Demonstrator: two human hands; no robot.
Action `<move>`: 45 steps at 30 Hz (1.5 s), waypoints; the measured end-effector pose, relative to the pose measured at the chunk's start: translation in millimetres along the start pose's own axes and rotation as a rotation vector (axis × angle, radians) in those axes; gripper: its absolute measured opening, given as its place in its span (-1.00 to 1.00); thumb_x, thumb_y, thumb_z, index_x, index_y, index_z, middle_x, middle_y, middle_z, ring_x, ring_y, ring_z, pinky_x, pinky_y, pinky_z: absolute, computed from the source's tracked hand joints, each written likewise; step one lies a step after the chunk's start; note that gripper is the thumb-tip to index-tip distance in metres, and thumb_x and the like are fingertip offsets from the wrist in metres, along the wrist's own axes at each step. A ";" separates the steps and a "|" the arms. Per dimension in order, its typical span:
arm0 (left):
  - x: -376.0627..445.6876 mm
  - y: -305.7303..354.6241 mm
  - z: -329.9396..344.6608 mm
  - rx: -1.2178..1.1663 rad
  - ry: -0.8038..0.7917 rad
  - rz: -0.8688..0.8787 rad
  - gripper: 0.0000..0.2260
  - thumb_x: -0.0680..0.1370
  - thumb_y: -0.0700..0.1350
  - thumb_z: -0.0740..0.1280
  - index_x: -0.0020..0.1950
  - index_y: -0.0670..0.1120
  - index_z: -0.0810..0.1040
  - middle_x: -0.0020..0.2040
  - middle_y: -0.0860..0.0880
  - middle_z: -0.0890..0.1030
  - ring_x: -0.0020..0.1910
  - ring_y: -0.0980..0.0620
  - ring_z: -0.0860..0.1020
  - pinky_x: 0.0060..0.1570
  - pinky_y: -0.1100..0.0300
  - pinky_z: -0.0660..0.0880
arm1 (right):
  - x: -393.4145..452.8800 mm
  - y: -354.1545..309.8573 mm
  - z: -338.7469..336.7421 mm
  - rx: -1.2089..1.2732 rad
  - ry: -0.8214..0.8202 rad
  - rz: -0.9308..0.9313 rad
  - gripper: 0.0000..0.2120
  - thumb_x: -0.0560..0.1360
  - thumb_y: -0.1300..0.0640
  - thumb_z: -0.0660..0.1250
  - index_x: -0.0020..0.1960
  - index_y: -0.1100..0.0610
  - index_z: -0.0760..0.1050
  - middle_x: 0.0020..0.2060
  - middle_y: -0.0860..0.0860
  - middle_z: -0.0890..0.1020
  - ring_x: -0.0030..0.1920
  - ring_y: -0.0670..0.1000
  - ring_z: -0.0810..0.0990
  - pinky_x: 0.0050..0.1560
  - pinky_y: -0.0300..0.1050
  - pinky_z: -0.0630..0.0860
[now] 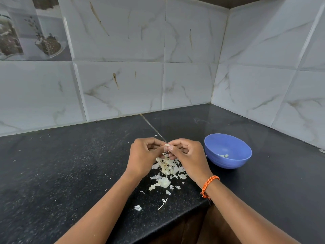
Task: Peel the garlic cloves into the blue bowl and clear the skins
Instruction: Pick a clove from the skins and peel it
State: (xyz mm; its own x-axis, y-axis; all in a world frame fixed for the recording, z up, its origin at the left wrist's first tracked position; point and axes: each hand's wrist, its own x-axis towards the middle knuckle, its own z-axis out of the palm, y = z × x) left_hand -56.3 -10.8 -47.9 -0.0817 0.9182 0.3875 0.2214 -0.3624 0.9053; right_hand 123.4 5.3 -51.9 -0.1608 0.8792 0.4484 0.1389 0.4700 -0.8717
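The garlic clove (166,146) pinched between the left hand (142,156) and the right hand (189,156) shows only as a pale sliver, the fingertips covering most of it, so how much skin remains on it cannot be told. Directly beneath the hands, part of the pile of skins (167,167) is hidden by the fingers and wrists. To the right of the right hand, the near wall of the blue bowl (228,158) hides most of the peeled pieces (223,155) inside, too small to count.
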 end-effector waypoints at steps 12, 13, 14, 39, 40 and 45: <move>-0.7 -8.2 10.5 0.229 -0.012 0.112 -0.95 0.60 -0.19 0.55 0.00 -0.07 0.81 -0.22 0.07 0.77 -0.25 0.12 0.74 -0.09 0.05 0.73 | 3.8 3.9 -8.9 -0.235 0.002 0.055 -0.88 0.66 0.23 0.41 -0.02 0.15 0.72 -0.33 0.00 0.70 -0.32 -0.01 0.71 -0.24 -0.13 0.70; -0.7 -8.2 10.0 0.242 -0.015 0.119 -0.95 0.60 -0.18 0.55 0.00 -0.05 0.81 -0.22 0.08 0.76 -0.24 0.11 0.74 -0.09 0.03 0.73 | 4.4 3.5 -9.0 -0.221 -0.022 0.089 -0.87 0.67 0.22 0.39 0.00 0.14 0.70 -0.32 -0.01 0.69 -0.32 -0.02 0.69 -0.24 -0.11 0.70; -0.4 -8.2 9.2 0.249 -0.023 0.123 -0.94 0.60 -0.18 0.54 0.01 -0.03 0.80 -0.21 0.09 0.76 -0.22 0.10 0.74 -0.08 0.01 0.73 | 4.9 3.3 -9.5 -0.176 -0.052 0.142 -0.86 0.69 0.20 0.36 0.02 0.15 0.69 -0.30 0.01 0.66 -0.31 -0.01 0.66 -0.23 -0.06 0.70; -1.3 -5.6 7.1 0.012 -0.074 0.008 -0.84 0.54 -0.28 0.58 0.05 -0.06 0.76 -0.15 -0.12 0.75 -0.23 -0.12 0.77 -0.11 -0.17 0.74 | -1.3 -3.8 -24.0 -0.156 -0.036 0.070 -0.90 0.61 0.21 0.47 0.04 0.10 0.76 -0.25 0.02 0.75 -0.24 0.05 0.74 -0.20 0.05 0.74; -1.4 -5.3 7.3 -0.001 -0.077 0.003 -0.84 0.55 -0.28 0.58 0.06 -0.07 0.76 -0.14 -0.12 0.76 -0.22 -0.12 0.77 -0.10 -0.18 0.74 | -1.0 -4.0 -23.8 -0.187 -0.034 0.066 -0.90 0.62 0.20 0.45 0.03 0.10 0.75 -0.27 0.00 0.74 -0.24 0.02 0.74 -0.23 0.03 0.73; -4.2 0.1 8.9 -0.117 -0.095 -0.029 -0.88 0.57 -0.23 0.57 0.10 -0.13 0.77 -0.07 -0.13 0.79 -0.11 -0.16 0.79 0.07 -0.09 0.73 | -1.9 -6.0 -19.8 -0.265 -0.014 0.055 -0.86 0.67 0.17 0.39 -0.01 0.13 0.71 -0.28 -0.02 0.72 -0.24 -0.04 0.73 -0.31 -0.14 0.68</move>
State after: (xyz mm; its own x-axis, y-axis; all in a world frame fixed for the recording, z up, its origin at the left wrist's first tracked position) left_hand -47.3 -13.2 -51.0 0.0068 0.9376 0.3477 0.1050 -0.3465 0.9322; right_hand 142.2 2.4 -43.6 -0.1592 0.9038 0.3973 0.3981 0.4270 -0.8119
